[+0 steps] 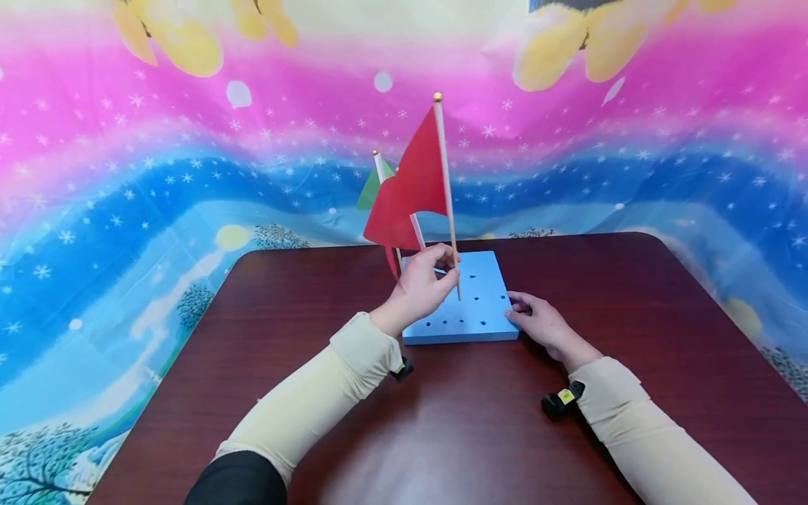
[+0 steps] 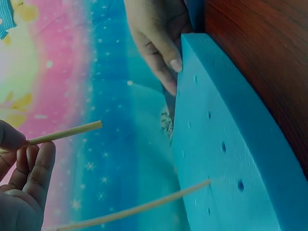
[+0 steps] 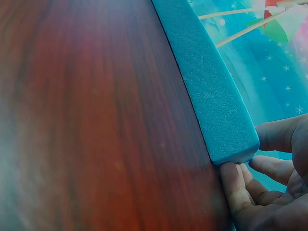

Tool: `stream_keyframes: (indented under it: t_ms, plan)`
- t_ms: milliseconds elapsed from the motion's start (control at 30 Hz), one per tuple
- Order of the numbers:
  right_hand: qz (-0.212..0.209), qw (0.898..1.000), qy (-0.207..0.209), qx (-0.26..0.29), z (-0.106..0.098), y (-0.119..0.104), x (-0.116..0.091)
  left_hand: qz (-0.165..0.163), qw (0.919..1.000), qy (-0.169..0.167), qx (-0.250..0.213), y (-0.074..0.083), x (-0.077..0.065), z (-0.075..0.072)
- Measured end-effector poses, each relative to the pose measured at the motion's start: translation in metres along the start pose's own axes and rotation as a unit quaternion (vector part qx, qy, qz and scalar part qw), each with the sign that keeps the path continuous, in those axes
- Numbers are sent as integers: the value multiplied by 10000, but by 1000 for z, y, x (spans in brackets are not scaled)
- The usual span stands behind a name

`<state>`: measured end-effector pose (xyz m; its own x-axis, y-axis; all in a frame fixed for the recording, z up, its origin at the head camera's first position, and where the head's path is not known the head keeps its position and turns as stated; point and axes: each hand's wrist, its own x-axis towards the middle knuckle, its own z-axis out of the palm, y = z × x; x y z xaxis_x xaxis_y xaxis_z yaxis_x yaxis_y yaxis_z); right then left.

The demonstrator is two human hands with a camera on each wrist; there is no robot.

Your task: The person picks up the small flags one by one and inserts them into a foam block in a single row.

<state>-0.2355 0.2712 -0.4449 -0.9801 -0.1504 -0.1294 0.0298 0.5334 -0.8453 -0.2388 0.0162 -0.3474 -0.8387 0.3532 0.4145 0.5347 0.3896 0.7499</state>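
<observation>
In the head view my left hand pinches the wooden stick of a red flag between thumb and fingers, over a light blue foam board with several small holes. The left wrist view shows this stick's bare lower end apart from the board, while another stick stands in a hole. At the board's right edge is my right hand. Its thumb and fingers hold the board's corner in the right wrist view. A green flag on a stick stands behind the red one, partly hidden.
The board lies on a dark brown wooden table with rounded far corners. A colourful curtain with snowflakes and butterflies hangs close behind the table. In the right wrist view, a pair of sticks rises from the board.
</observation>
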Motion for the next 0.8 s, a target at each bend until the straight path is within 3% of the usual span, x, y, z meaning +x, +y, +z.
stream_keyframes:
  t_ms: [200, 633, 800]
  plan:
    - [107, 9999, 18, 24, 0, 1, 0, -53, 9997, -193, 124, -1, 12, 18]
    - [91, 9999, 89, 84, -1, -1, 1, -537, 9983, 91, 222, -19, 28, 39]
    - [141, 9998, 125, 53, 0, 0, 2, -526, 9974, 54, 486, -25, 32, 48]
